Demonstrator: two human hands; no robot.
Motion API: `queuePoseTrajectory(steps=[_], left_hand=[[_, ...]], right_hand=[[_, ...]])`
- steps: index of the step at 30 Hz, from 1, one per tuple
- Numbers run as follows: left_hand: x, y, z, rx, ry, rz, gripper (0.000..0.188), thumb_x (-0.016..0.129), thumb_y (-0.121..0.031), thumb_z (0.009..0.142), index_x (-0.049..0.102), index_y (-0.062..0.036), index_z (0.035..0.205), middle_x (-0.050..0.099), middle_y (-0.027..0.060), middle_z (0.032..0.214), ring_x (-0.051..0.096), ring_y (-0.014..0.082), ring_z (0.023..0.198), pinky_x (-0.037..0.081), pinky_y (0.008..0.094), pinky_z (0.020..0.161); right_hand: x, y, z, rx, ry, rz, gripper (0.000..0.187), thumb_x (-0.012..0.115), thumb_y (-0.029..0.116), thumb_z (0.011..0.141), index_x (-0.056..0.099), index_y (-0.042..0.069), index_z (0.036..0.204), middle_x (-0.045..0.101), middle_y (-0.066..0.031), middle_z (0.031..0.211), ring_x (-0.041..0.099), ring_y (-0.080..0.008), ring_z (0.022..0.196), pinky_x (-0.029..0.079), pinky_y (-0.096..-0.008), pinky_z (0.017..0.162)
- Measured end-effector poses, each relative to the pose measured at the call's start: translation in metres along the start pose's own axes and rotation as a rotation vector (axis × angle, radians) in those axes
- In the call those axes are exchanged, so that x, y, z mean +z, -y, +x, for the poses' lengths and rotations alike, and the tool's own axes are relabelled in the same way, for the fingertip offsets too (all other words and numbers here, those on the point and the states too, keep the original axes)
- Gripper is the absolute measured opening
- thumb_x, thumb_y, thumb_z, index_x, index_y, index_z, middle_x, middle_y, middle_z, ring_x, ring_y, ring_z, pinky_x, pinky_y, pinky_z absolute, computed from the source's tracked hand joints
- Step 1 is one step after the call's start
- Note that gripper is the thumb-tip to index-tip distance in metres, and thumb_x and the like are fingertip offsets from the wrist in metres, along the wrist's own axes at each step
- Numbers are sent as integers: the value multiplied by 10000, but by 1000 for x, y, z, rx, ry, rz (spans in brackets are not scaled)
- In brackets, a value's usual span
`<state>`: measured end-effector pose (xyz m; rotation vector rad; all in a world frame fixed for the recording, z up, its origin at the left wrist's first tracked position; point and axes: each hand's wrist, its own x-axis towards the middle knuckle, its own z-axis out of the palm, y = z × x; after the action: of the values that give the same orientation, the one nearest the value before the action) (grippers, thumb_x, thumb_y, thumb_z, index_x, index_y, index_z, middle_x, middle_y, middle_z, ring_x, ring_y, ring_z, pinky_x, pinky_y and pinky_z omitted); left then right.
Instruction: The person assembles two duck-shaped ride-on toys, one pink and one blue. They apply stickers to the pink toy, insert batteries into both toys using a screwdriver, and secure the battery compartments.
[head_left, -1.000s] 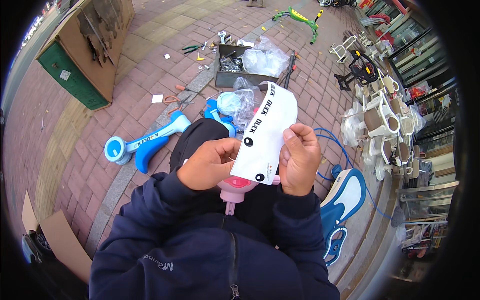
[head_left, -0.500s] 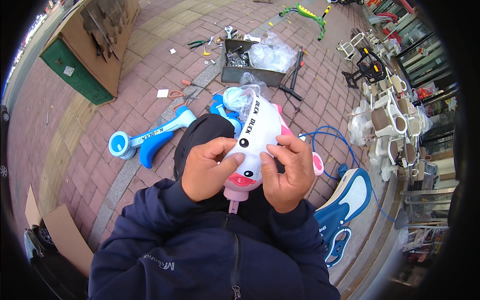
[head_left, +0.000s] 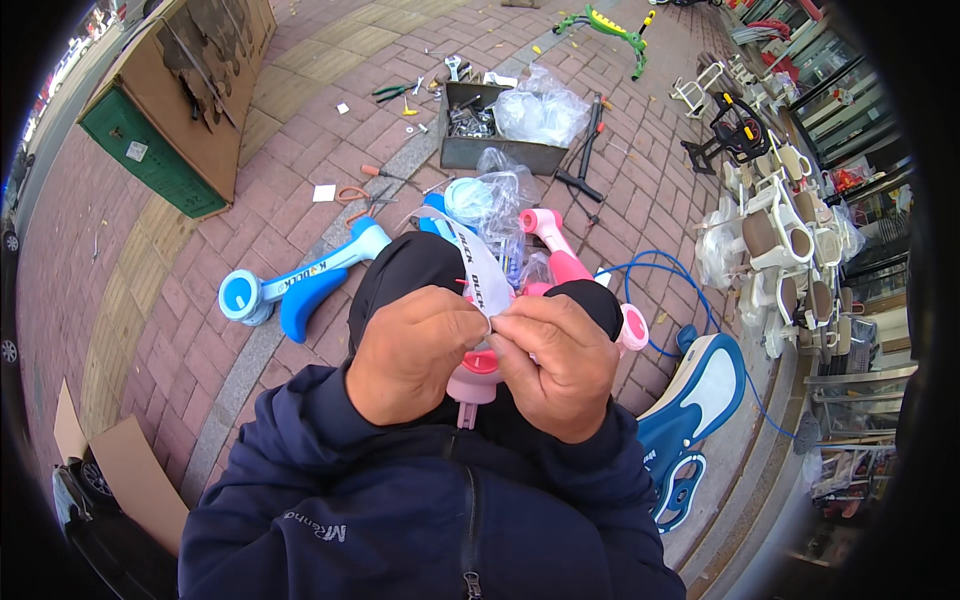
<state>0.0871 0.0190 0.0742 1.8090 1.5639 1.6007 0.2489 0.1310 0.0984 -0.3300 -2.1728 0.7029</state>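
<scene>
Hands meet at chest height — left hand [head_left: 415,350] and right hand [head_left: 555,365] both pinch a white sticker strip [head_left: 478,268] running up and away over a pink toy part [head_left: 475,375].

Smooth, glossy pink plastic of a toy part [head_left: 478,375] shows between my left hand [head_left: 415,350] and right hand [head_left: 560,365], with a white sticker strip [head_left: 478,265] of shiny film in my grip. Around me lie rough matt brick paving [head_left: 300,130], a glossy blue plastic piece [head_left: 300,285], crinkled clear plastic bags [head_left: 540,110], a dull metal toolbox [head_left: 500,152] and matt brown cardboard [head_left: 190,60].
</scene>
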Motion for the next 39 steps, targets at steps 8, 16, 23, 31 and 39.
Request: queuePoseTrajectory(steps=[8, 16, 23, 31, 39], left_hand=[[1, -7, 1, -69, 15, -53, 245, 711, 80, 851, 662, -15, 1071, 648, 142, 889, 649, 346, 794, 523, 376, 686], [5, -11, -6, -161, -15, -44, 183, 714, -2, 913, 648, -24, 1082, 663, 146, 903, 668, 350, 785, 523, 383, 673], [6, -11, -4, -95, -39, -44, 179, 713, -11, 922, 651, -36, 1089, 662, 136, 888, 665, 331, 772, 519, 384, 670], [6, -10, -5, -64, -21, -70, 142, 709, 9, 921, 664, -49, 1043, 664, 106, 883, 647, 308, 757, 507, 377, 664], [3, -4, -2, 24, 26, -110, 118, 701, 7, 941, 662, -54, 1036, 687, 83, 919, 646, 303, 780, 504, 381, 680]], right_hand=[[1, -3, -2, 24, -8, 45, 188, 790, 3, 799, 712, 23, 969, 707, -110, 932, 693, -280, 762, 557, -346, 662], [-3, -1, -4, 91, 57, 161, 211, 802, -16, 808, 697, -6, 991, 722, -148, 955, 705, -247, 786, 558, -318, 704], [-1, 2, -5, 214, 27, 268, 182, 814, -22, 803, 714, -12, 954, 733, -138, 945, 704, -211, 789, 551, -298, 693], [-8, 0, -2, 212, 87, 262, 134, 770, -8, 814, 738, 3, 944, 748, -127, 901, 731, -213, 753, 563, -299, 659], [-16, -6, -3, 428, 216, 470, 90, 713, 33, 868, 722, -32, 930, 748, -112, 901, 705, -170, 769, 544, -296, 698]])
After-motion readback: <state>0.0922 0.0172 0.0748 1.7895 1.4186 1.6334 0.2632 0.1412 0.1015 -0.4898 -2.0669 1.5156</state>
